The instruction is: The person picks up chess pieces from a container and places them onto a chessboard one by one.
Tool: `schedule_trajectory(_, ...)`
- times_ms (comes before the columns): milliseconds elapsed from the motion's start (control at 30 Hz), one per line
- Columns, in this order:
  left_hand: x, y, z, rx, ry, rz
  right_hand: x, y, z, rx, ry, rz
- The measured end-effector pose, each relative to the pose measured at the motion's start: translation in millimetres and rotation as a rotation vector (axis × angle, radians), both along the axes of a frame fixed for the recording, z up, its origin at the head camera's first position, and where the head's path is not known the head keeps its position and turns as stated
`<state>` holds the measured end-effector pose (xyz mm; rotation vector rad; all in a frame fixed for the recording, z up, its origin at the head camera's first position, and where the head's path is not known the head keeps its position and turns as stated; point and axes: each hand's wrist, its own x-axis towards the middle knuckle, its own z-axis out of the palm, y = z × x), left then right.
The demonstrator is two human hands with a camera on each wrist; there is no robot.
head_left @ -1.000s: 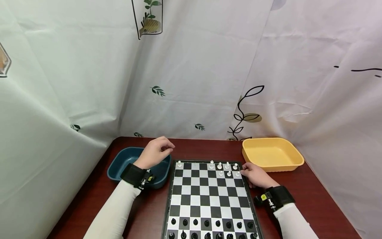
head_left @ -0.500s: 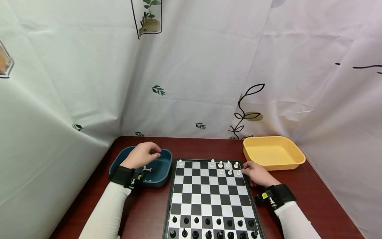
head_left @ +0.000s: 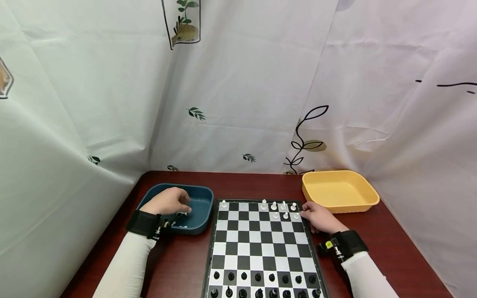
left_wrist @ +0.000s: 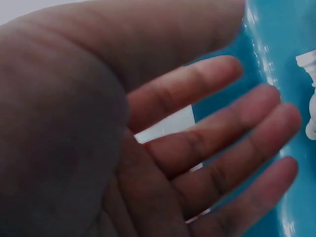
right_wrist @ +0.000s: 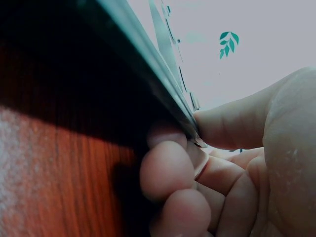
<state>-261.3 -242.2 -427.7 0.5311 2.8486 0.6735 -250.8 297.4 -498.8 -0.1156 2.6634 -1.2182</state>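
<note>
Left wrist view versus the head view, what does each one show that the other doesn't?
Only the left wrist view shows the left hand's palm, its fingers straight and holding nothing. Only the head view shows the chessboard, the yellow tray and the right hand at the board's edge. Both show the left hand in the blue tray, with white pieces in it.

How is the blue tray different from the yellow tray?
The blue tray sits left of the chessboard; the yellow tray sits to its right. The blue tray has white chess pieces lying in it, while the yellow tray looks bare inside. The left hand reaches into the blue tray with its fingers relaxed; no hand is in the yellow tray. Both are shallow trays with rounded corners on the same red-brown table.
</note>
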Motion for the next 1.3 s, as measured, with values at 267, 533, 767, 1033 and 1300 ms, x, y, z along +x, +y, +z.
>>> schedule_trajectory(267,5.2,-8,0.1,0.002,-0.05,0.016,1.3,0,-1.2,-0.007,0.022,0.001)
schedule_trajectory(533,6.0,-12,-1.7,-0.012,-0.068,0.04,3.3,0,-4.4,-0.006,0.021,0.012)
schedule_trajectory(767,7.1,-15,4.2,-0.071,-0.045,0.071,1.6,1,-3.5,-0.012,0.026,0.01)
schedule_trajectory(1033,9.5,-15,6.8,-0.163,-0.002,0.12,2.3,0,-2.1,-0.011,0.021,0.009)
schedule_trajectory(1300,15.2,-12,11.0,-0.201,0.01,0.174,1.1,0,-2.7,-0.005,0.022,0.006)
